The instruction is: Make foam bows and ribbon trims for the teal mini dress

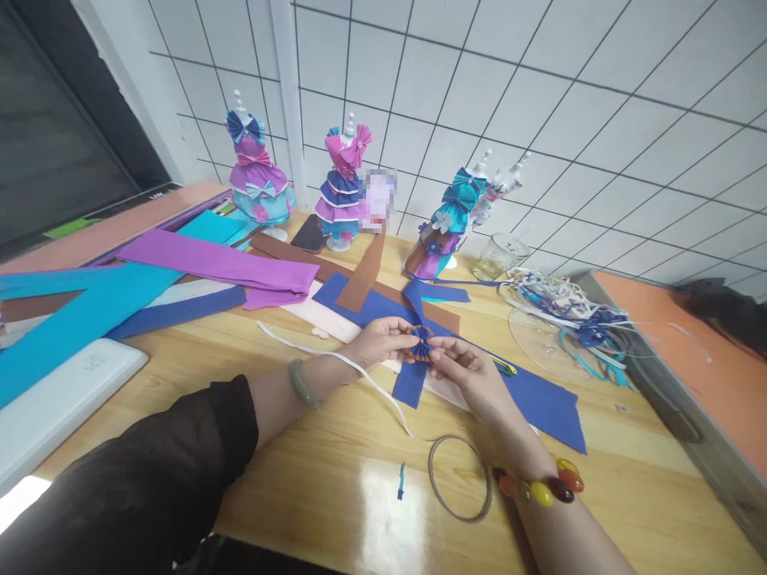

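Between my two hands is a small round pleated rosette (422, 343), dark blue with a brown edge. My left hand (387, 339) pinches its left side between thumb and fingers. On the right side, my right hand (470, 371) grips the rosette's edge with thumb and fingertips. Directly below and behind lie dark blue strips (539, 403) and brown strips (363, 275). A yellow-green cutter (504, 366) rests just behind my right hand. Beside my left forearm a thin white strip (341, 355) curves over the table.
Several dress forms in colourful ruffled dresses (260, 180) stand along the tiled wall. Purple (221, 263) and turquoise strips (120, 307) pile up at left, near a white box (84, 399). Strip scraps (563, 303) and a glass cup (500, 254) sit at right. A ring (459, 521) lies in front.
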